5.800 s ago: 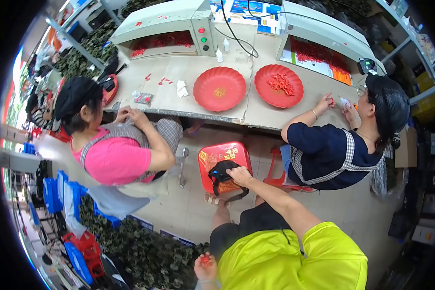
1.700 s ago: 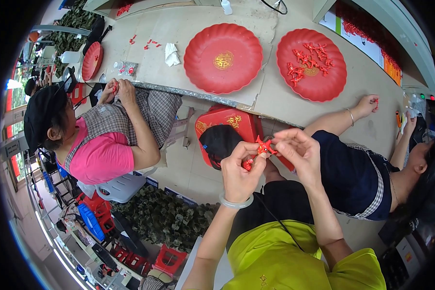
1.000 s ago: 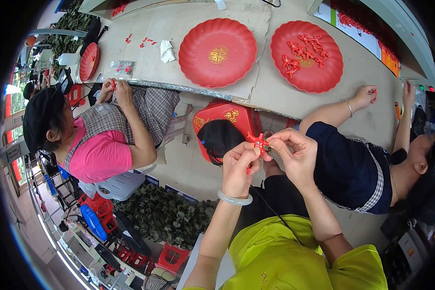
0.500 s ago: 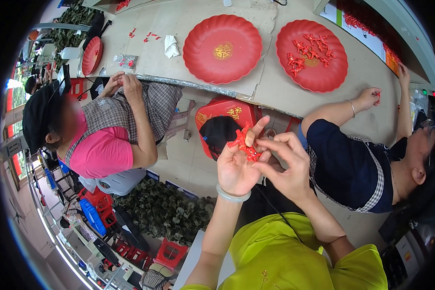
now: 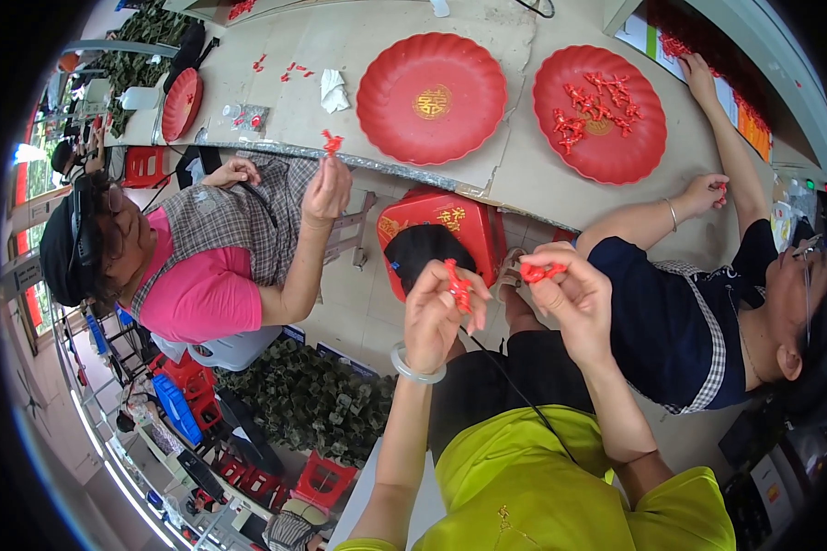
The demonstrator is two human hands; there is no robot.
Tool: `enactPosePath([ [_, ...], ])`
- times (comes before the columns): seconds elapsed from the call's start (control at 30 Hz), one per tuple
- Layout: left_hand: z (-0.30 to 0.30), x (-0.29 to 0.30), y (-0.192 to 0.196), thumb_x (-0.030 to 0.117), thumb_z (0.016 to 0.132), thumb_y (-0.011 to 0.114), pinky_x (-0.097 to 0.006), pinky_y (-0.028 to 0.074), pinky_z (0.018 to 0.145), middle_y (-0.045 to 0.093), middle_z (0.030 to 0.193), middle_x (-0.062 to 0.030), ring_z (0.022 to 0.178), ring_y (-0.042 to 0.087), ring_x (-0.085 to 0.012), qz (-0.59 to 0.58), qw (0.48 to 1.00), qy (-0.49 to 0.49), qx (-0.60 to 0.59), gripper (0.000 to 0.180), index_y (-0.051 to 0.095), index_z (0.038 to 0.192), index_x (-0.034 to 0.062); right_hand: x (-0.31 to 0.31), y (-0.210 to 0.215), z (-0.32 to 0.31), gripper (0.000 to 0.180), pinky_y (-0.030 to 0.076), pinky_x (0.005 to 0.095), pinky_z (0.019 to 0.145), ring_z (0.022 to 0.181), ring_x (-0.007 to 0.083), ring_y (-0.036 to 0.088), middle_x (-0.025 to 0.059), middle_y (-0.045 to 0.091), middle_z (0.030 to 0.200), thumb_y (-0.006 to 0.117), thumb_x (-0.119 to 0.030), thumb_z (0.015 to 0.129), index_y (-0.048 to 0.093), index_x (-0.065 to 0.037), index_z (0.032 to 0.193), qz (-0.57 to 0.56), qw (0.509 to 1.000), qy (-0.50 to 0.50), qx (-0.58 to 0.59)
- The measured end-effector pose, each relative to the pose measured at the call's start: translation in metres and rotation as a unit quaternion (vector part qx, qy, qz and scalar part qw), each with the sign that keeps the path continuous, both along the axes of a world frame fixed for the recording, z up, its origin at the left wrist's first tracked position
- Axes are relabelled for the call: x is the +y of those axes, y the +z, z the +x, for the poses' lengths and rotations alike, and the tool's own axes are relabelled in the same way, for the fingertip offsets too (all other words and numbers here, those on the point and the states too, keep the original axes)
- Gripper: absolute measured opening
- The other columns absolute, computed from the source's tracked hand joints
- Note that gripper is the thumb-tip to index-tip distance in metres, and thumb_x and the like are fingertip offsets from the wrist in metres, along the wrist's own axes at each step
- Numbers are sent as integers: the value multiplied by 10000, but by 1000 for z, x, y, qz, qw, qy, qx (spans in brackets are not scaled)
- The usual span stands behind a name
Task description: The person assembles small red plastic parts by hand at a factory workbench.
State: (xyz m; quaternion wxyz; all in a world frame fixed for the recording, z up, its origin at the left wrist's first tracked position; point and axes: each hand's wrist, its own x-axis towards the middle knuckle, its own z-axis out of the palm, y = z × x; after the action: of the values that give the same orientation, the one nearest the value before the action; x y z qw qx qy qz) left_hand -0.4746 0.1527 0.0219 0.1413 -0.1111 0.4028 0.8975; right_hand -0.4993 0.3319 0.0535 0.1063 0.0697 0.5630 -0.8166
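In front of my lap, my left hand [image 5: 435, 321], with a pale bangle at its wrist, pinches a small red plastic piece [image 5: 458, 286] upright between thumb and fingers. A short way to its right, my right hand [image 5: 579, 303] grips another small red piece [image 5: 544, 273], partly covered by the fingertips. The two hands are apart, and so are the pieces. Beyond them on the table, a scalloped red plate [image 5: 629, 158] bears several knobbly red plastic pieces [image 5: 606, 101] of a similar look. What exactly the pieces depict is too small to tell.
Another scalloped red plate [image 5: 390, 106] with a gold emblem lies on the table [image 5: 515, 188]. A red stool [image 5: 482, 230] with a black item on it stands before me. Co-workers sit at left, in a pink sleeve [image 5: 216, 308], and at right, in a dark sleeve [image 5: 643, 257].
My hands, together at one red cluster before, have separated, each with a red piece. The left co-worker has raised a hand with a red piece; the right co-worker's far hand has moved toward the shelf.
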Motion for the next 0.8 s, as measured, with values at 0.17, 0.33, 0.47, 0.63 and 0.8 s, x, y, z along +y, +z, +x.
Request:
enactPosePath([
  [0.17,1,-1,12,236,874,488,-250,428,496,573,831,-254,501,535,-216,-11,997,-68,17,247,428,973,18,3,-11,-1,195,411,201,615,683,85,528,72,602,892,582,-65,871,568,7,1052,-126,988,9,-87],
  [0.33,-9,14,21,292,837,526,-235,385,513,574,888,-144,670,525,-160,23,997,-38,62,312,475,944,4,2,-8,-6,206,443,236,645,715,112,558,77,613,885,584,-82,876,550,-5,1064,-195,973,-15,-125],
  [0.47,-3,10,4,376,855,566,-190,265,486,473,799,-68,625,380,-88,65,995,-64,-47,403,492,949,-9,-4,-10,-3,180,459,247,694,757,138,580,81,615,889,601,-29,840,575,-1,1016,-50,996,-6,-70],
  [0.63,-4,14,4,257,906,565,-159,226,469,519,767,1,561,341,-14,40,991,-67,-110,227,502,992,57,-12,-8,-7,156,472,318,750,830,248,595,119,623,888,637,33,726,632,-2,877,290,923,61,244],
  [0.8,-10,10,15,219,890,591,-159,228,460,583,814,-18,554,346,-10,113,982,-56,-143,272,503,1066,32,-9,-17,-13,157,476,353,760,849,279,591,124,630,896,628,56,690,646,2,837,283,910,81,293],
])
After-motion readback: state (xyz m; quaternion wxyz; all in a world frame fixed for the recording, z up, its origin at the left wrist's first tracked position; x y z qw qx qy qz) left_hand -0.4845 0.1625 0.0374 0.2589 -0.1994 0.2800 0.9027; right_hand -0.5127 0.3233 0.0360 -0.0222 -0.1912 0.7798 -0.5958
